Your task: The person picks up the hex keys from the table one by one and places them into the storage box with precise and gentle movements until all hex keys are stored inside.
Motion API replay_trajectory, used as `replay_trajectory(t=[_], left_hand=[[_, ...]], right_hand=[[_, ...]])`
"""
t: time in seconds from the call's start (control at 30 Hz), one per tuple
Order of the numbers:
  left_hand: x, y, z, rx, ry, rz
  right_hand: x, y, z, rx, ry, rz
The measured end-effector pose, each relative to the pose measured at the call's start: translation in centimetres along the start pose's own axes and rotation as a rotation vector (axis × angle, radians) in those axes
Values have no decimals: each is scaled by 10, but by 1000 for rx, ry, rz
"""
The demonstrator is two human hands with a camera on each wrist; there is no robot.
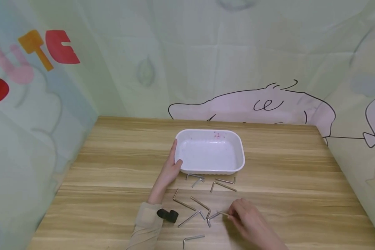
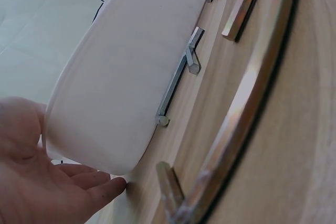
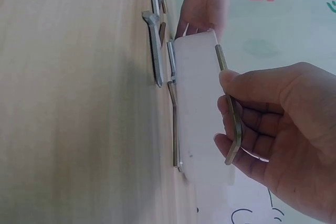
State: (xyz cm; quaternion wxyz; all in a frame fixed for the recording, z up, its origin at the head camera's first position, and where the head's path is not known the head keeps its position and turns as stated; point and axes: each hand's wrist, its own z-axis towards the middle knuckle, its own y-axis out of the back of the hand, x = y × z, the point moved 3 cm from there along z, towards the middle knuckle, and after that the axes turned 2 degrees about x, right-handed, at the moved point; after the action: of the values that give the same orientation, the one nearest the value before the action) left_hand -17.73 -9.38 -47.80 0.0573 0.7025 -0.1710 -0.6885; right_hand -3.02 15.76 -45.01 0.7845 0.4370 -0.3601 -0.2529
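Observation:
A white plastic tray (image 1: 210, 171) stands on the wooden table, with a few small red marks on its inner far wall. My left hand (image 1: 169, 169) grips the tray's left end, thumb over the rim and fingers along the outside; the left wrist view shows the fingers around the tray's end (image 2: 100, 98). Between thumb and fingers, my right hand (image 1: 249, 219) pinches an L-shaped hex key (image 3: 234, 119) above the table. In the head view, that hex key's (image 1: 222, 213) tip sticks out to the left, and the hand hides the rest.
Several more hex keys, silver and brassy, lie scattered in front of the tray, such as a brassy hex key (image 1: 225, 186) near its front wall and a silver hex key (image 1: 193, 238) nearest me. Printed cloth (image 1: 128, 62) surrounds the table (image 1: 287, 156).

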Motion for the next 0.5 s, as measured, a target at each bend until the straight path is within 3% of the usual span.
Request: replay_trajectory(t=[0.2,0.3,0.4,0.5], left_hand=[[-1,0,3,-3,-2,-2],[-2,-1,3,-2,-11,-3],[-16,1,-4,7,4,-10],[-15,2,-6,10,27,-13]], right_hand=[[-2,5,7,-45,81,7],[-4,7,9,-48,84,3],[-5,8,11,-38,78,-4],[-5,8,14,-26,75,-16]])
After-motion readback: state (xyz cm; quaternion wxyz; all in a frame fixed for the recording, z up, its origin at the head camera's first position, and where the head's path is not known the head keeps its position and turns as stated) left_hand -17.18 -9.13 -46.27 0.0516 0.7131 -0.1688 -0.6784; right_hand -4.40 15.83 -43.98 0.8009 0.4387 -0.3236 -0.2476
